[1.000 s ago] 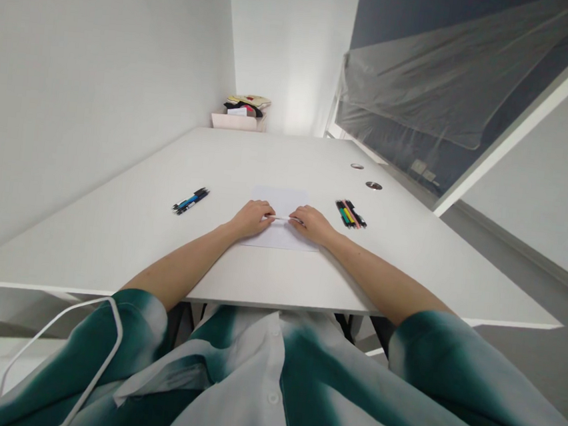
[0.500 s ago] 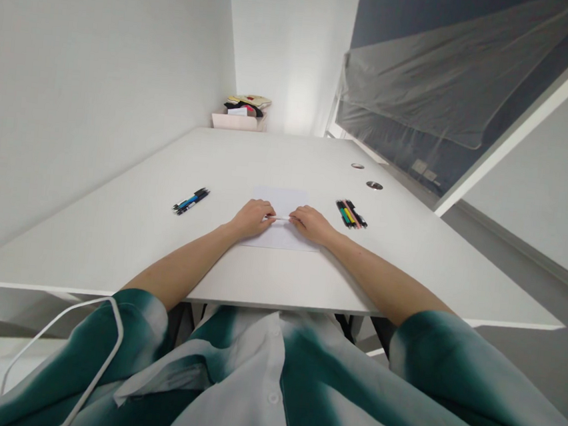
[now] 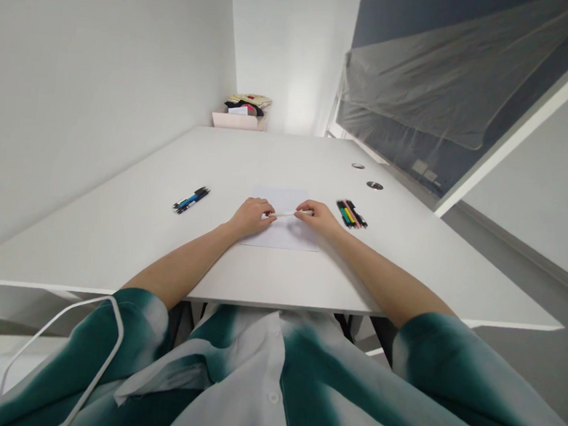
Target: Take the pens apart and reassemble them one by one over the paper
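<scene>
A white sheet of paper (image 3: 282, 229) lies flat on the white table (image 3: 248, 163) in front of me. Over it, both my hands pinch a thin white pen (image 3: 291, 213). My left hand (image 3: 251, 217) is closed on the pen's left end, which may be its cap. My right hand (image 3: 320, 217) is closed on the right part of the barrel. A group of coloured pens (image 3: 350, 214) lies just right of my right hand. A few blue and black pens (image 3: 191, 200) lie to the left of the paper.
Two round cable holes (image 3: 374, 185) sit in the table beyond the coloured pens. A box with clothes on it (image 3: 243, 112) stands at the far end. A dark board wrapped in plastic (image 3: 441, 87) leans at the right. A white cable (image 3: 51, 331) hangs near my left sleeve.
My right hand has moved right and a little away from me, so more of the white pen shows between my hands. My left hand has stayed in place.
</scene>
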### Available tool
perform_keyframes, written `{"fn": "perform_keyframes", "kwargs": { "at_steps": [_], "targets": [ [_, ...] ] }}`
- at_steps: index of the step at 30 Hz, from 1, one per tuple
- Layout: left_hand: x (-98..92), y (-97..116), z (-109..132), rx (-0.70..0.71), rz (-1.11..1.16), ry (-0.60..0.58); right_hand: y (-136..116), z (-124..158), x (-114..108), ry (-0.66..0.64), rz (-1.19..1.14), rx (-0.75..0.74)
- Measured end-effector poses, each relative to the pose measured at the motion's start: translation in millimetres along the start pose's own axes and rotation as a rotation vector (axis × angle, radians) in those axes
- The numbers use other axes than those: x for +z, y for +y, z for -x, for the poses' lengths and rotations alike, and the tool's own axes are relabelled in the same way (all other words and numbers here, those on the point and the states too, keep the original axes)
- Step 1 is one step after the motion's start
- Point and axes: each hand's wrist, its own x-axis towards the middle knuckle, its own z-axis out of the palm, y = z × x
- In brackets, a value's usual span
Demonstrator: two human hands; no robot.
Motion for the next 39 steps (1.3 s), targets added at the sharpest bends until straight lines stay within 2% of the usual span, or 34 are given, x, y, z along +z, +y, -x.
{"fn": "perform_keyframes", "kwargs": {
  "at_steps": [3, 6, 11, 15, 20, 25, 31, 34, 39],
  "targets": [
    [1.1, -0.4, 0.5, 0.016, 0.002, -0.010, -3.6, -1.7, -1.8, 0.043, -0.349, 0.114],
    [2.4, 2.3, 0.1, 0.049, 0.026, -0.008, -10.7, -0.3, -0.7, 0.036, -0.637, 0.166],
    [2.9, 10.8, -0.9, 0.084, 0.054, 0.037, -26.1, 2.6, 7.8, -0.025, -0.765, 0.236],
    [1.3, 7.7, 1.2, 0.052, 0.078, 0.074, -34.0, 0.6, 4.4, 0.031, -0.975, 0.236],
    [1.8, -6.1, 3.5, -0.040, 0.117, 0.084, -32.6, -0.8, -13.8, 0.122, -1.212, 0.249],
    [5.0, -10.7, 3.5, -0.052, 0.120, 0.053, -27.4, 1.3, -24.1, 0.104, -1.298, 0.220],
    [7.6, -13.7, 4.5, -0.063, 0.041, -0.011, -22.6, 1.2, -23.7, 0.091, -1.343, 0.205],
    [10.0, -17.5, 5.6, -0.089, -0.002, -0.045, -20.4, 0.8, -24.1, 0.123, -1.254, 0.213],
    [15.0, -23.1, 6.6, -0.140, -0.031, -0.096, -14.8, -4.2, -22.1, 0.210, -0.980, 0.230]
  ]
}}
